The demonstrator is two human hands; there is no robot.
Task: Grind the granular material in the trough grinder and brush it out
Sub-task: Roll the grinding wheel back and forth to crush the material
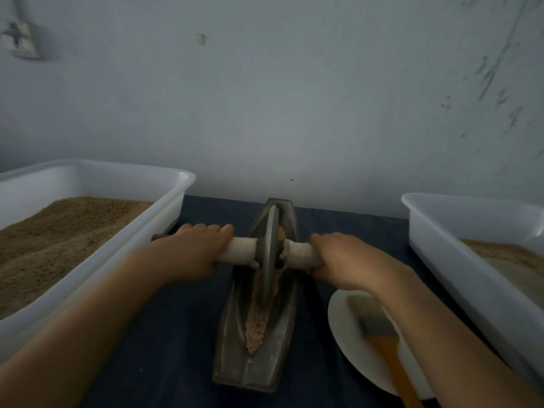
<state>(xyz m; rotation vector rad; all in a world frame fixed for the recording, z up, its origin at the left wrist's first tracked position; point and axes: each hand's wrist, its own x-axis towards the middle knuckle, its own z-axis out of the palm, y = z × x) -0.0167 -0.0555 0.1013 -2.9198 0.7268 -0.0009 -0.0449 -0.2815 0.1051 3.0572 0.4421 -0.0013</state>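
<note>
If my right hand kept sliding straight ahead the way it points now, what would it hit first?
Probably nothing on the table: the right hand, gripping the wooden axle, points toward the grey wall, though depth is unclear.

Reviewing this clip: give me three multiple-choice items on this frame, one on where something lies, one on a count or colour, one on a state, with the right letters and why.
1. Where does the brush lie?
A. in the left tub
B. on the white plate
C. inside the trough grinder

2. How many white tubs stand on the table?
A. one
B. two
C. three

3. What are the hands doing?
A. both grip the wheel's axle
B. one holds the brush
C. both rest flat on the table

Key: 1 B, the orange-handled brush rests on the plate right of the grinder. 2 B, the left tub and right tub flank the grinder. 3 A, the left hand and right hand curl round the axle either side of the wheel.
</note>
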